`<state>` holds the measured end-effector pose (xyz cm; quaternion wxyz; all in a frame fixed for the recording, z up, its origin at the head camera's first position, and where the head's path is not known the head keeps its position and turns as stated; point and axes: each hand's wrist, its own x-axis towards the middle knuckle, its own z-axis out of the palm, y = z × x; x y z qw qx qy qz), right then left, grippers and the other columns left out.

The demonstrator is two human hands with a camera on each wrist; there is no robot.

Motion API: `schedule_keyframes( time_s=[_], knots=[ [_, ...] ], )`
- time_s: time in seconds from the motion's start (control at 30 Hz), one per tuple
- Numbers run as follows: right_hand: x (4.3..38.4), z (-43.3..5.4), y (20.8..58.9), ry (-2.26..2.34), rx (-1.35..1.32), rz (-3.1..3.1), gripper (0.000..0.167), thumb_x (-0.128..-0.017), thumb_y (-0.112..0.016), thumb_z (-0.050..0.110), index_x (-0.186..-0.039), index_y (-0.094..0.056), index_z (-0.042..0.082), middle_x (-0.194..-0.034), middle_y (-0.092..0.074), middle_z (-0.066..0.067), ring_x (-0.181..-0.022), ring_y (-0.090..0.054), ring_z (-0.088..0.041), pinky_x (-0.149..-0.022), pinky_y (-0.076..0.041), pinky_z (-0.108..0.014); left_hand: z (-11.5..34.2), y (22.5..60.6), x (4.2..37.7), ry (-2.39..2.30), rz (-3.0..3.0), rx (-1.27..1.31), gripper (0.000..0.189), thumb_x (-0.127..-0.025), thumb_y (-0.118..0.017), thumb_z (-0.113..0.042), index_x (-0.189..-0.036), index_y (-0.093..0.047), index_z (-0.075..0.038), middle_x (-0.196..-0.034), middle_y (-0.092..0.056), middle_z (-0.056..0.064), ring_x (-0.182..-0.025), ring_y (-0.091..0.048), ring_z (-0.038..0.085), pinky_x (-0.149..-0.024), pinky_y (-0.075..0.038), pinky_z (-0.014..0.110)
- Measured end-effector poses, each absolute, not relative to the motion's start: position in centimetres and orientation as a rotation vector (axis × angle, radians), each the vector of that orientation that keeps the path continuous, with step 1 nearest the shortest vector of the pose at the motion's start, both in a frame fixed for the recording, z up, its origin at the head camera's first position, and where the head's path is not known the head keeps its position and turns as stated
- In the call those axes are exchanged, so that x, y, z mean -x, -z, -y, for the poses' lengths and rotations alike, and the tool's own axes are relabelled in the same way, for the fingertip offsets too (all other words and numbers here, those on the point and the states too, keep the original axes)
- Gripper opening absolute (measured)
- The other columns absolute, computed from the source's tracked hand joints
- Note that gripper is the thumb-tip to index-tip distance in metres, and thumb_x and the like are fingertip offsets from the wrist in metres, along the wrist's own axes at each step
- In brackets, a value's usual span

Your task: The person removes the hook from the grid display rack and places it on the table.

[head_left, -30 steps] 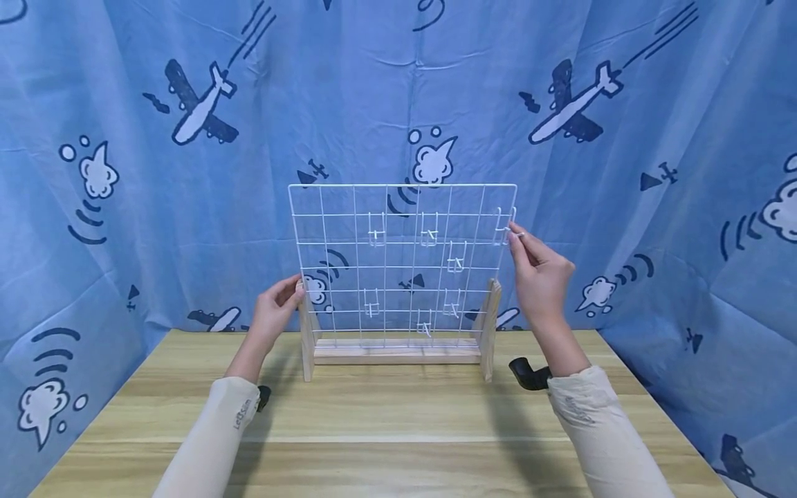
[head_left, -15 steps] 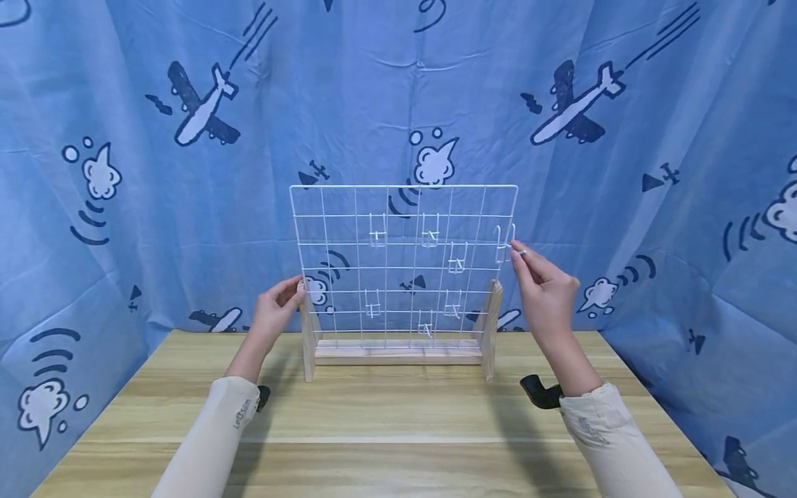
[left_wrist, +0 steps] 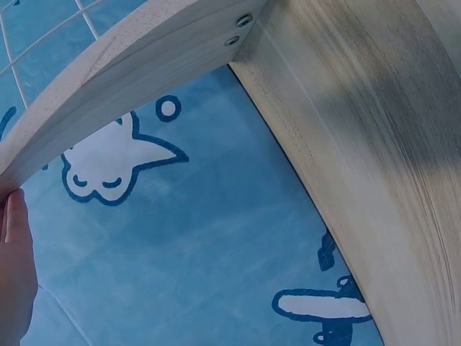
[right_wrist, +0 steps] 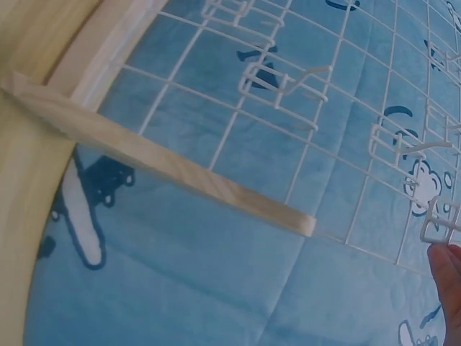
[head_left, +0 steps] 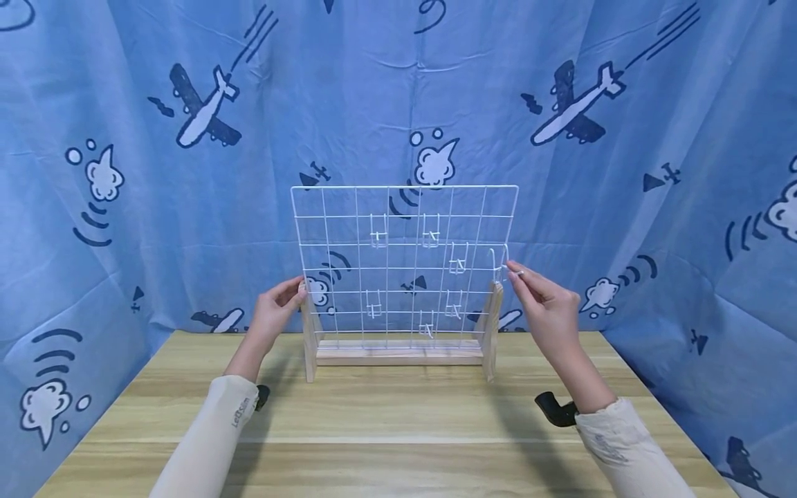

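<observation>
A white wire grid point(head_left: 387, 268) stands upright in a wooden stand point(head_left: 398, 356) on the table. My left hand point(head_left: 274, 311) grips the top of the stand's left post point(head_left: 308, 346), thumb in front; the left wrist view catches only part of that hand point(left_wrist: 16, 267) at the post's end. Between thumb and fingertips, my right hand point(head_left: 548, 308) pinches a white wire hook point(head_left: 507, 254) at the grid's right edge, just above the right post point(head_left: 491, 339). Whether the hook touches the grid I cannot tell. Several similar hooks hang on the grid, among them one upper middle hook point(head_left: 431, 238).
The wood-grain table point(head_left: 398, 422) extends in front of the stand. A blue curtain point(head_left: 349, 104) printed with planes and clouds surrounds the back and sides. A black curved piece point(head_left: 554, 409) sits at my right wrist, and another dark piece point(head_left: 263, 398) at the left.
My right hand has moved down along the grid's right edge with the hook, from near the upper rows to just above the right post. The left hand keeps its grip on the left post.
</observation>
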<state>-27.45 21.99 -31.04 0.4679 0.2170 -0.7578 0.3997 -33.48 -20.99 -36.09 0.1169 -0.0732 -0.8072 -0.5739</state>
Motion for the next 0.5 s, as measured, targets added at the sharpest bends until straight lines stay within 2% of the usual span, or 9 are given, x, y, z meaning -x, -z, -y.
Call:
schedule_keyframes(
  time_s=[0.13,0.3,0.5],
  knots=[
    [26.8,-21.9,31.1,-0.992,-0.573,1.874,0.025,-0.085,-0.066,-0.011,-0.109,-0.07,-0.005,-0.108,-0.068,-0.02,-0.1,-0.056,0.014,-0.076,-0.047,-0.003,21.2,35.9,33.5,1.729,2.374,0.212,0.054,-0.096,-0.06,-0.032,-0.143,-0.046,-0.011,-0.142,-0.049,0.014,-0.131,-0.044,0.028,-0.109,-0.039,0.043],
    [26.5,-22.5,31.8,-0.957,-0.634,1.923,0.029,-0.085,-0.067,-0.008,-0.113,-0.07,0.0,-0.111,-0.068,-0.016,-0.104,-0.057,0.011,-0.078,-0.049,-0.006,21.5,35.8,33.7,1.764,2.405,0.203,0.056,-0.095,-0.061,-0.035,-0.144,-0.045,-0.014,-0.145,-0.046,0.012,-0.133,-0.042,0.028,-0.111,-0.035,0.045],
    [26.4,-22.9,33.0,-0.945,-0.715,1.952,0.033,-0.082,-0.068,-0.012,-0.113,-0.07,0.001,-0.11,-0.069,-0.015,-0.106,-0.058,0.006,-0.078,-0.051,-0.01,21.9,35.7,33.6,1.87,2.376,0.224,0.056,-0.095,-0.062,-0.03,-0.145,-0.043,-0.011,-0.145,-0.046,0.014,-0.131,-0.045,0.029,-0.107,-0.042,0.039]
  ],
)
